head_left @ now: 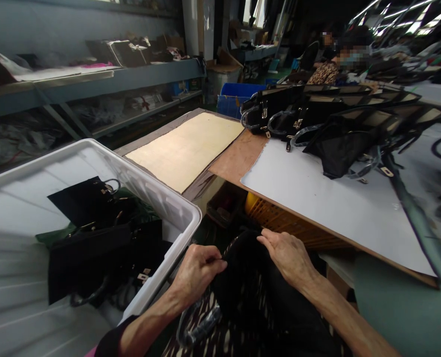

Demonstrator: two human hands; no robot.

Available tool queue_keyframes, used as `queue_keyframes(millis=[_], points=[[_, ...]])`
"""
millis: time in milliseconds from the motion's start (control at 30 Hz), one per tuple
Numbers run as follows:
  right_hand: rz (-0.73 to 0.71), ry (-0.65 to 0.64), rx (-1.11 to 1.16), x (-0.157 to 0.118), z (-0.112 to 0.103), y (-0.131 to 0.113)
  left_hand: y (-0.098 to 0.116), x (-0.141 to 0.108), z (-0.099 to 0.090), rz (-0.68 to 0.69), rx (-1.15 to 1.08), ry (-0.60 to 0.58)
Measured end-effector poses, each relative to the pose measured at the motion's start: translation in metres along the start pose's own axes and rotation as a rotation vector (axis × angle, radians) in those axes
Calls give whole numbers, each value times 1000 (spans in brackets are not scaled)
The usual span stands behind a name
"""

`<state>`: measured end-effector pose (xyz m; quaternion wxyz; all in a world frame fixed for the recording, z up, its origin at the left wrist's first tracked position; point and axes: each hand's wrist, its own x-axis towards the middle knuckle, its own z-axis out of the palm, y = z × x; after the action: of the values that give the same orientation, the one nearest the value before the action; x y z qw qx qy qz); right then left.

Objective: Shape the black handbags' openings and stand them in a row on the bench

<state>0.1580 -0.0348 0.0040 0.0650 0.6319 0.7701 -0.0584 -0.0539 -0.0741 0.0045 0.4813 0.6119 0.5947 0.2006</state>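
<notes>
On the lap lies a black bag (pixel 239 275), its plastic-wrapped handle (pixel 201 328) loose below the left hand (pixel 198 270). That hand's thumb and finger are closed in a pinch on the edge; the right hand (pixel 288 258) pinches farther along. Good handling here means keeping the 2 pinches evenly taut, clear of the white tub (pixel 196 218) beside them. Beyond, black bags (pixel 339 144) stand on a table (pixel 317 208).

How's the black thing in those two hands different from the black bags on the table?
The black thing is pinched by the left hand and the right hand; the bags rest on the table. The black thing looks soft and slumped, while many bags hold a firmer shape. The bags show shiny metal clasps; none shows on the black thing. Both are black.
</notes>
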Motion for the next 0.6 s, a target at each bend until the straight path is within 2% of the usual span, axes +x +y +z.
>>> queue_keyframes(millis=[200,400,600], points=[[9,8,84,3,2,1,1,-15,1,-11,-31,-15],[11,-6,82,5,1,-2,-6,-25,5,-71,-115,60],[41,-29,107,3,1,-7,2,-13,4,-4,92,117]])
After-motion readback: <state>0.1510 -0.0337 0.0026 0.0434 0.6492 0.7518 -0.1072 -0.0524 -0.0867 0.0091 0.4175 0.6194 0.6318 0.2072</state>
